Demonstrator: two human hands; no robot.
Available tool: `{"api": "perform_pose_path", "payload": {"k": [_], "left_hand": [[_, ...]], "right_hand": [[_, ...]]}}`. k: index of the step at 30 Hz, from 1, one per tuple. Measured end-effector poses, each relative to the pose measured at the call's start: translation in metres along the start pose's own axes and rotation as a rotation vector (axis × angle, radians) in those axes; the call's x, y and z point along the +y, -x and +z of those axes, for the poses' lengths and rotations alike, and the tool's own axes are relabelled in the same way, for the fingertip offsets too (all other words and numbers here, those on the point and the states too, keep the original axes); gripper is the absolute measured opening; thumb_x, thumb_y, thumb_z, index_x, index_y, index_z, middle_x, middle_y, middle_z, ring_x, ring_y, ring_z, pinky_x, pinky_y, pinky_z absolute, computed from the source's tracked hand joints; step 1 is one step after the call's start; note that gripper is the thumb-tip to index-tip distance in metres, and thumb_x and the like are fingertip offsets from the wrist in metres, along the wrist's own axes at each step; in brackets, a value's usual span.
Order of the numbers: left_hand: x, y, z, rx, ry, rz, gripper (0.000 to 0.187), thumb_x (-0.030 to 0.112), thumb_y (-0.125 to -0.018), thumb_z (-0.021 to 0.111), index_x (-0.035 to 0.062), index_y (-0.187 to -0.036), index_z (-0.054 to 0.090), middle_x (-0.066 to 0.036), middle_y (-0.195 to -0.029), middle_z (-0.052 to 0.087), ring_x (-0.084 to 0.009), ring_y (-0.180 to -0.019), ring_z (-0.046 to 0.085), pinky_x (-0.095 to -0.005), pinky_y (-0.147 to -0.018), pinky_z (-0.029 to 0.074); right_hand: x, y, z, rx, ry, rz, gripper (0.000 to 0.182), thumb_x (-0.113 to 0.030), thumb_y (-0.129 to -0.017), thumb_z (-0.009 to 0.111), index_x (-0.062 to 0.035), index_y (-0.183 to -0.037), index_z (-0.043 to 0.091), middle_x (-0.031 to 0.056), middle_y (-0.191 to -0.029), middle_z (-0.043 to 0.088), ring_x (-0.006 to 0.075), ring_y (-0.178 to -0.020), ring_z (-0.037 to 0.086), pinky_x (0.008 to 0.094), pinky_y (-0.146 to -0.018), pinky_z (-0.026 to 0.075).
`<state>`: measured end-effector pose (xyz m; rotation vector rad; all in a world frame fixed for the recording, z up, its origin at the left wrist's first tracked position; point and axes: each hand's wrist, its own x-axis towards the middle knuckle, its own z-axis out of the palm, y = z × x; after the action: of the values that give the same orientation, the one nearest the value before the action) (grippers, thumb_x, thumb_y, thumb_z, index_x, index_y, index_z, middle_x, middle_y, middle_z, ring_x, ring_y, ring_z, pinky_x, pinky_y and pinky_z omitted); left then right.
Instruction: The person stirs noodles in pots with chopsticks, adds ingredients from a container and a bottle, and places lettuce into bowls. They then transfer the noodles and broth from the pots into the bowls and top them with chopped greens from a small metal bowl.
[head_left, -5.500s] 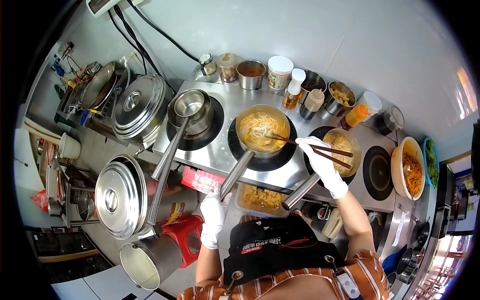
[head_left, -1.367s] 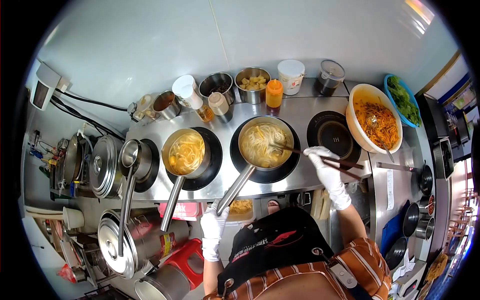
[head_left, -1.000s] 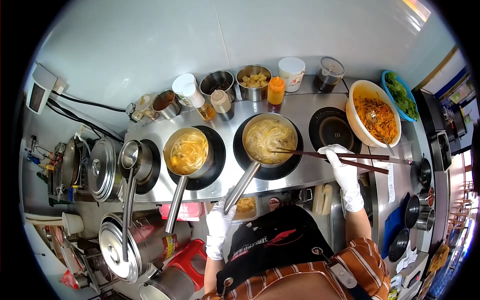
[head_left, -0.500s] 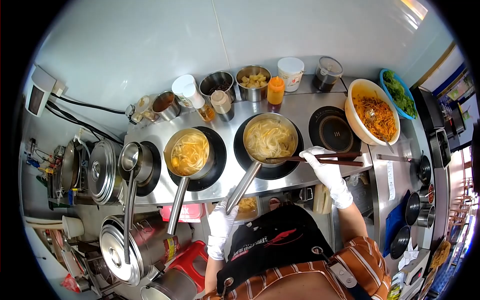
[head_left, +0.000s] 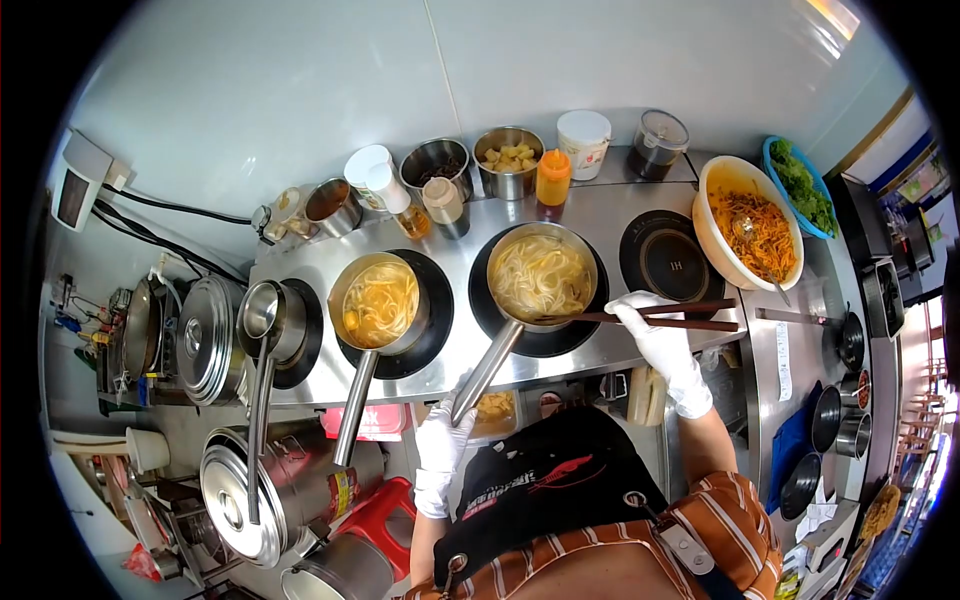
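- Stainless steel cooktop [head_left: 610, 215] carried two saucepans on its burners, the right noodle pan [head_left: 541, 277] near the middle.
- Its long handle [head_left: 485, 371] ran back to the white-gloved left hand [head_left: 445, 445], fingers closed around the end.
- The gloved right hand [head_left: 660, 335] was pinched shut on dark chopsticks [head_left: 640, 318], their tips resting at the pan's near rim.
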<state>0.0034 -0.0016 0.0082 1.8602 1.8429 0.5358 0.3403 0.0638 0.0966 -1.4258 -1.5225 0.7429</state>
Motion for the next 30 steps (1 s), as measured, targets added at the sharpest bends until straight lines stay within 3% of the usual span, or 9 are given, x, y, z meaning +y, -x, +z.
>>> {"api": "perform_pose_path", "payload": {"k": [4, 6, 8, 11, 15, 20, 24, 26, 30], "left_hand": [[-0.003, 0.001, 0.002, -0.004, -0.008, -0.001, 0.047, 0.029, -0.081, 0.073, 0.0017, -0.118, 0.063, -0.020, -0.088, 0.068, -0.0320, -0.077, 0.068, -0.0375, -0.069, 0.053], [-0.002, 0.001, 0.002, 0.002, -0.001, 0.010, 0.047, 0.029, -0.081, 0.073, 0.0021, -0.118, 0.063, -0.020, -0.088, 0.068, -0.0322, -0.076, 0.068, -0.0376, -0.068, 0.053], [-0.003, 0.001, 0.002, 0.003, 0.006, 0.013, 0.047, 0.029, -0.081, 0.073, 0.0021, -0.118, 0.063, -0.020, -0.088, 0.068, -0.0323, -0.077, 0.068, -0.0377, -0.068, 0.053], [0.000, 0.000, 0.000, -0.001, 0.002, 0.004, 0.047, 0.030, -0.081, 0.073, 0.0024, -0.118, 0.063, -0.020, -0.088, 0.068, -0.0324, -0.077, 0.068, -0.0380, -0.069, 0.053], [-0.001, 0.002, 0.001, 0.018, -0.018, 0.011, 0.047, 0.031, -0.081, 0.073, 0.0030, -0.118, 0.063, -0.020, -0.088, 0.068, -0.0325, -0.076, 0.068, -0.0385, -0.068, 0.053], [0.001, 0.000, -0.001, 0.012, -0.014, 0.008, 0.048, 0.032, -0.080, 0.073, 0.0034, -0.117, 0.063, -0.020, -0.087, 0.068, -0.0325, -0.076, 0.068, -0.0388, -0.068, 0.053], [-0.002, 0.000, 0.001, -0.009, -0.031, -0.014, 0.048, 0.032, -0.080, 0.073, 0.0035, -0.117, 0.063, -0.020, -0.087, 0.068, -0.0326, -0.076, 0.068, -0.0388, -0.068, 0.054], [0.001, 0.000, -0.001, -0.017, -0.026, -0.025, 0.048, 0.032, -0.080, 0.073, 0.0035, -0.117, 0.063, -0.020, -0.087, 0.068, -0.0326, -0.076, 0.068, -0.0386, -0.068, 0.054], [0.000, 0.001, 0.000, 0.004, -0.055, -0.002, 0.048, 0.032, -0.080, 0.073, 0.0035, -0.117, 0.063, -0.020, -0.088, 0.068, -0.0325, -0.077, 0.068, -0.0384, -0.068, 0.054]], "right_hand": [[-0.015, -0.003, -0.006, 0.141, -0.117, 0.041, 0.009, -0.006, -0.086, 0.065, 0.0018, -0.089, 0.069, 0.0104, -0.083, 0.069, 0.0209, -0.079, 0.066, 0.0303, -0.073, 0.051], [-0.012, -0.014, 0.003, 0.140, 0.024, -0.166, 0.009, -0.005, -0.085, 0.066, 0.0017, -0.089, 0.070, 0.0113, -0.085, 0.070, 0.0205, -0.082, 0.067, 0.0293, -0.076, 0.051], [0.001, -0.018, 0.027, 0.088, -0.237, -0.045, 0.011, -0.006, -0.084, 0.068, 0.0023, -0.090, 0.070, 0.0132, -0.095, 0.070, 0.0203, -0.089, 0.066, 0.0294, -0.082, 0.051], [0.036, -0.026, 0.052, -0.016, -0.226, -0.084, 0.014, -0.005, -0.083, 0.068, 0.0026, -0.095, 0.069, 0.0130, -0.096, 0.069, 0.0206, -0.093, 0.065, 0.0278, -0.086, 0.050], [0.044, -0.029, 0.039, 0.190, -0.178, -0.068, 0.012, -0.001, -0.083, 0.067, 0.0022, -0.095, 0.069, 0.0120, -0.095, 0.069, 0.0197, -0.091, 0.065, 0.0278, -0.084, 0.051], [0.025, -0.022, 0.001, 0.227, -0.134, -0.118, 0.007, -0.001, -0.085, 0.065, 0.0015, -0.089, 0.069, 0.0108, -0.087, 0.069, 0.0185, -0.083, 0.066, 0.0282, -0.079, 0.051], [0.015, -0.015, -0.018, 0.222, -0.114, -0.018, 0.009, -0.006, -0.088, 0.064, 0.0016, -0.087, 0.069, 0.0095, -0.085, 0.069, 0.0174, -0.080, 0.065, 0.0280, -0.076, 0.050], [0.026, -0.009, -0.014, 0.069, -0.128, 0.094, 0.007, -0.005, -0.087, 0.065, 0.0012, -0.087, 0.068, 0.0087, -0.084, 0.069, 0.0161, -0.081, 0.064, 0.0272, -0.076, 0.049], [0.023, -0.003, 0.011, 0.014, -0.149, -0.119, 0.005, -0.001, -0.086, 0.064, 0.0004, -0.089, 0.068, 0.0100, -0.091, 0.069, 0.0201, -0.087, 0.065, 0.0303, -0.081, 0.051]]}}
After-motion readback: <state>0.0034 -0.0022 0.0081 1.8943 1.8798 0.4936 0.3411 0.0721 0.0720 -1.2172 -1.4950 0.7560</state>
